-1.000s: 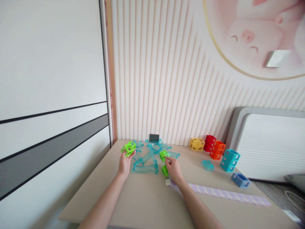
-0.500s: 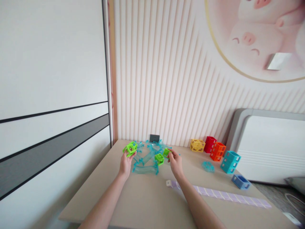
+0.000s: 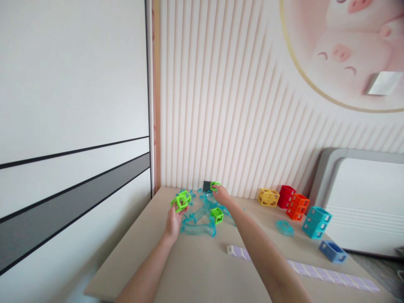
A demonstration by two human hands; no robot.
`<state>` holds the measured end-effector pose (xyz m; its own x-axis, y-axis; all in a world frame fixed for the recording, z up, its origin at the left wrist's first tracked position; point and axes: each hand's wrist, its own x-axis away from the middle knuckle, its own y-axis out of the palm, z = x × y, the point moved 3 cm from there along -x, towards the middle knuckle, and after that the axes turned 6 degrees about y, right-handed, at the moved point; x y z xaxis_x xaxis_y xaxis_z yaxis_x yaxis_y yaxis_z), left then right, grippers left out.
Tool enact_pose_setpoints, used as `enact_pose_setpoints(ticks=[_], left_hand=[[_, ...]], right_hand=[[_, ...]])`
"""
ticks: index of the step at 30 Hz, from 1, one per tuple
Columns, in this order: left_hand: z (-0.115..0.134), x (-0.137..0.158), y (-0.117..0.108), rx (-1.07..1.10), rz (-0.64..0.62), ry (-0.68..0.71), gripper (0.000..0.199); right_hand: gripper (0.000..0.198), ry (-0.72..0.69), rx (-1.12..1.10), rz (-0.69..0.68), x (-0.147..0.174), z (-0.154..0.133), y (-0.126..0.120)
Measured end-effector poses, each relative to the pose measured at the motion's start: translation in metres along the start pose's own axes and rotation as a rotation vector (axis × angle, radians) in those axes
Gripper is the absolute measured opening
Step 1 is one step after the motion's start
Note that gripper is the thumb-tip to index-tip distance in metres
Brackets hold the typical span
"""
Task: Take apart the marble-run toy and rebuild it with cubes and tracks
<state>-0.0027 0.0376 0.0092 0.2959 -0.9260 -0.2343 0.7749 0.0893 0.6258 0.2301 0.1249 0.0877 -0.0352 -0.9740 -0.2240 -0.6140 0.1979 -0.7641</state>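
Observation:
My left hand (image 3: 174,222) is closed on a green open-frame block piece (image 3: 182,201) and holds it above the table's left part. My right hand (image 3: 222,195) reaches to the back, its fingers closed on a smaller green frame block (image 3: 215,185) in front of the dark wall socket (image 3: 206,186). Another green frame block (image 3: 216,215) sits between the hands, among the clear teal track pieces (image 3: 198,228). My right forearm hides part of those pieces and part of the lilac strip.
Along the right stand a yellow frame block (image 3: 268,197), a red block (image 3: 287,197), an orange stack (image 3: 297,206), a teal stack (image 3: 317,222) and a blue block (image 3: 333,251). A clear teal piece (image 3: 284,228) lies nearby. A segmented lilac strip (image 3: 331,275) crosses the table (image 3: 195,269).
My right hand has moved back and slightly left toward the wall with its green frame block. My left hand keeps its green piece. The view has shifted a little to the left.

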Motion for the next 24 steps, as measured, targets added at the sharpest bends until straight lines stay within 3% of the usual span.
enact_pose_setpoints(ticks=[5, 10, 13, 18, 24], left_hand=[[-0.004, 0.002, 0.002, -0.001, -0.034, 0.003, 0.052], [-0.006, 0.003, 0.007, -0.018, -0.089, -0.007, 0.057], [-0.005, 0.003, 0.007, -0.053, -0.118, -0.003, 0.061], [-0.001, 0.007, 0.002, -0.143, -0.094, 0.057, 0.048], [0.007, 0.017, 0.007, -0.280, -0.153, 0.148, 0.032]], right_hand=[[0.029, -0.065, -0.066, -0.071, 0.009, -0.024, 0.012], [0.031, -0.154, -0.231, -0.347, 0.035, -0.063, 0.042], [0.032, -0.139, -0.301, -0.429, 0.044, -0.075, 0.054], [0.026, -0.022, -0.321, -0.290, 0.035, -0.073, 0.060], [0.012, 0.105, -0.270, -0.141, 0.024, -0.072, 0.067]])
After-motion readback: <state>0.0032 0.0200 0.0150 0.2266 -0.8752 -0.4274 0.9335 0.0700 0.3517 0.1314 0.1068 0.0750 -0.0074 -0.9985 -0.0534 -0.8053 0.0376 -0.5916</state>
